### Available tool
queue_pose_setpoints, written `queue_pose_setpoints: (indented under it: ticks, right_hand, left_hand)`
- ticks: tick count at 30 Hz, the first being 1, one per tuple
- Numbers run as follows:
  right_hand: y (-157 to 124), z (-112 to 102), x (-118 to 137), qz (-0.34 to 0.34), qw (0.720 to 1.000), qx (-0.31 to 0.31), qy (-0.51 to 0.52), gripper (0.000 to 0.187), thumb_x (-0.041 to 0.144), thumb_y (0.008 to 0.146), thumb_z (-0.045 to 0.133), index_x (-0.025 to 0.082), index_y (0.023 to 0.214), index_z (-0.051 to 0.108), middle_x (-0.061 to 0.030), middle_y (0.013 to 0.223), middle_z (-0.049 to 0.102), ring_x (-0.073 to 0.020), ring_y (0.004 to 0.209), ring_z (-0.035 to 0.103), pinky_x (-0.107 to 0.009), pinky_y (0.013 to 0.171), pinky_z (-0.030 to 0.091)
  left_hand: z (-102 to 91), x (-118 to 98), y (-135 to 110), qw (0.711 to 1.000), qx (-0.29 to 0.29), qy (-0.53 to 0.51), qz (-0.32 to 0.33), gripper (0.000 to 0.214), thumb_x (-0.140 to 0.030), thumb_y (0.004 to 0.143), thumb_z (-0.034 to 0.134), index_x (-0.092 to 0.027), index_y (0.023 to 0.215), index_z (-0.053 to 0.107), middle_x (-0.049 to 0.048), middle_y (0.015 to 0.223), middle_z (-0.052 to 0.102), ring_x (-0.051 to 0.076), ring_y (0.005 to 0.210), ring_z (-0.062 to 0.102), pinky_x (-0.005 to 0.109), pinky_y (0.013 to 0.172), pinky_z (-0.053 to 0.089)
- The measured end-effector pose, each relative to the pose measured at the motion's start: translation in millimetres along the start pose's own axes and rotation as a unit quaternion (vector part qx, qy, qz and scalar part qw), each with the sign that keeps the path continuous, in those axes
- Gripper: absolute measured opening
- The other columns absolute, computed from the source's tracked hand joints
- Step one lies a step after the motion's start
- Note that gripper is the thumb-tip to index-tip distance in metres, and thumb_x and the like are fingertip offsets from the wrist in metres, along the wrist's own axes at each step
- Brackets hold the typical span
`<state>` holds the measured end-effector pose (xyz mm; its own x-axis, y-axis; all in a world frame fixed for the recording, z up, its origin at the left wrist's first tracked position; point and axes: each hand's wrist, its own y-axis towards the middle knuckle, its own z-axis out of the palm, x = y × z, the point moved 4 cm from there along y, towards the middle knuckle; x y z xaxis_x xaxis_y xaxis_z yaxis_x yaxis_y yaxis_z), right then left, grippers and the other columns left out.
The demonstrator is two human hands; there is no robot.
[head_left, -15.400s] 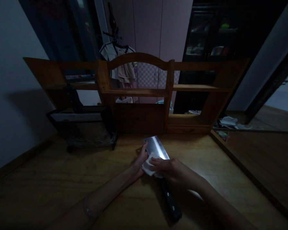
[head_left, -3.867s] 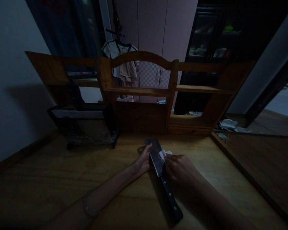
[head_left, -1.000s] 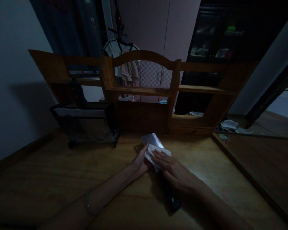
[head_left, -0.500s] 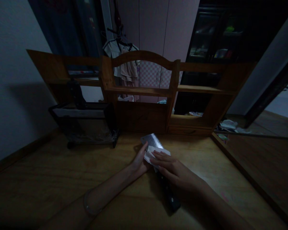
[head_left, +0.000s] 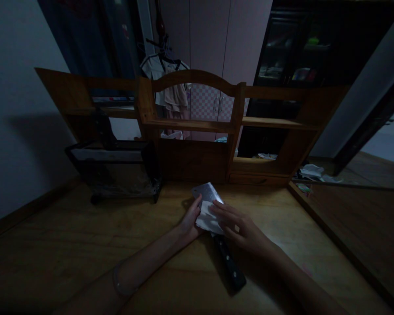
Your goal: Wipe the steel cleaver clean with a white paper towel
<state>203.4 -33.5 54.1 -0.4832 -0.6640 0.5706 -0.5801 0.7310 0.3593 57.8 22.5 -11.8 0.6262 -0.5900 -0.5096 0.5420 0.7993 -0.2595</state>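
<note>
A cleaver (head_left: 210,192) with a broad steel blade and a black riveted handle lies over the wooden desk, blade pointing away and handle toward me. My left hand (head_left: 191,221) grips the blade's left edge, thumb on top and the other fingers hidden beneath. On the blade rests a folded white tissue (head_left: 208,218). My right hand (head_left: 238,225) presses the tissue against the steel, its fingers bent over the tissue's right part. Nobody holds the handle.
A black knife block (head_left: 118,175) with a black-handled knife (head_left: 104,129) in it stands at the left. Behind the desk (head_left: 118,249) rises a wooden shelf rack (head_left: 193,126). A raised wooden edge (head_left: 328,232) runs along the right.
My right hand has shifted slightly right and its fingers have bent, uncovering more of the tissue and handle. The left hand and cleaver stay almost in place.
</note>
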Motion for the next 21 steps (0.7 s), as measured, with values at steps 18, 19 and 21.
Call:
queue_pose_setpoints:
  ticks: [18,19,21]
  right_hand:
    - [5.1,15.8,6.1,-0.015,0.990,0.083,-0.115,0.049,0.040,0.100,0.034,0.036,0.149,0.026,0.0029,0.160,0.010,-0.0237,0.147,0.014,-0.049,0.118,0.018]
    - [5.2,15.6,6.2,-0.014,0.990,0.083,-0.116,0.049,0.040,0.100,0.034,0.037,0.148,0.026,0.0035,0.160,0.011,-0.0242,0.147,0.014,-0.050,0.118,0.019]
    - [5.5,15.4,5.8,-0.014,0.989,0.083,-0.118,0.048,0.040,0.100,0.034,0.037,0.148,0.027,0.0041,0.159,0.014,-0.0250,0.146,0.015,-0.051,0.117,0.020]
  left_hand:
    - [7.7,-0.4,1.4,1.000,0.001,-0.011,-0.001,0.044,-0.042,0.096,0.044,-0.004,0.099,0.066,0.0131,0.087,0.071,0.018,0.074,0.068,0.025,0.073,0.052]
    - [7.6,-0.2,1.3,1.000,0.004,-0.011,-0.002,0.044,-0.043,0.096,0.044,-0.004,0.101,0.065,0.0136,0.089,0.071,0.019,0.077,0.068,0.026,0.076,0.052]
    - [7.1,0.1,1.4,1.000,0.011,-0.011,-0.007,0.046,-0.044,0.096,0.044,-0.004,0.104,0.065,0.0145,0.092,0.070,0.020,0.080,0.068,0.028,0.078,0.052]
